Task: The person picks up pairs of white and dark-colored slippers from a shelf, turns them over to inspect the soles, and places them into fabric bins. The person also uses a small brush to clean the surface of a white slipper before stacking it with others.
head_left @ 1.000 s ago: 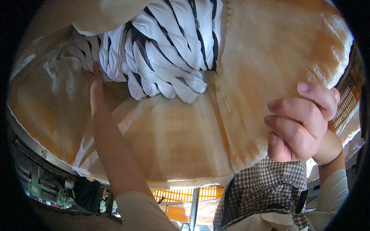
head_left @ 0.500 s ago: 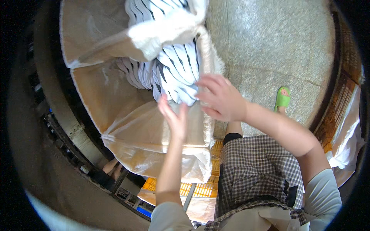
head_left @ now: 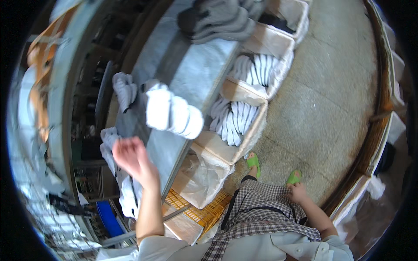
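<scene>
My left hand is raised over the grey metal worktable, open, with fingers held together and slightly blurred. Right beside it, along the table's left side, lie white and grey socks. A stack of folded white socks sits on the table beyond this hand, apart from it. My right hand hangs low next to my checked apron. Its fingers are curled in, and nothing shows in them.
Lined crates stand along the table's right side; two hold rows of white socks. Grey socks are piled at the table's far end. A yellow crate is near my legs. More lined bins edge the speckled floor on the right.
Both hands have left the lined crate of white socks. My left hand is now over the table, and my right has dropped to my side. The view has swung toward the table.
</scene>
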Motion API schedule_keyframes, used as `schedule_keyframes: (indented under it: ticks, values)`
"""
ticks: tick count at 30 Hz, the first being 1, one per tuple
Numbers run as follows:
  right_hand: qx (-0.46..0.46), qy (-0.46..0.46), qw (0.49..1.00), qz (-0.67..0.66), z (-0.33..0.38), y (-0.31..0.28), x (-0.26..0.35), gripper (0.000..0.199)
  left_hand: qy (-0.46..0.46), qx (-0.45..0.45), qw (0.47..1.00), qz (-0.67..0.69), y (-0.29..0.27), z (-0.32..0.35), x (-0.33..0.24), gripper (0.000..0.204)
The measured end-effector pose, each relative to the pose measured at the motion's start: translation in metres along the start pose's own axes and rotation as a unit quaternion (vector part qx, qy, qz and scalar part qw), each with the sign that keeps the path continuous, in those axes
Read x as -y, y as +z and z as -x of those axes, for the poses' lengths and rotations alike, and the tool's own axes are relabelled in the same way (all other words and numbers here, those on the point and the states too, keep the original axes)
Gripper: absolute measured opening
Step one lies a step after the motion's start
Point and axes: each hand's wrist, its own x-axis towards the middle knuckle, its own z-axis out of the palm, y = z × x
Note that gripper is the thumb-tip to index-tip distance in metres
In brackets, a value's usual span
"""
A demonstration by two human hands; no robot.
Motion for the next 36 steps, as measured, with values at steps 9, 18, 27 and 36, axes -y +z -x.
schedule_keyframes:
  ticks: [9,18,27,36]
  values:
    - [0.001,0.333,0.941,-0.054,0.050,-0.025,-0.097,0.029,-0.377,-0.207,0.887,-0.171,-0.130,-0.151,0.242,0.069]
    - [-0.023,0.281,0.944,-0.172,0.025,-0.045,-0.008,0.030,-0.499,-0.164,0.849,0.057,-0.124,-0.194,0.395,0.041]
    - [-0.014,0.114,0.969,-0.220,-0.024,-0.049,0.026,0.029,-0.563,-0.064,0.677,0.469,-0.053,-0.259,0.242,0.028]
    - [-0.235,0.050,0.864,-0.443,-0.020,-0.161,0.022,0.041,-0.543,0.196,0.650,0.494,0.028,-0.107,-0.058,0.031]
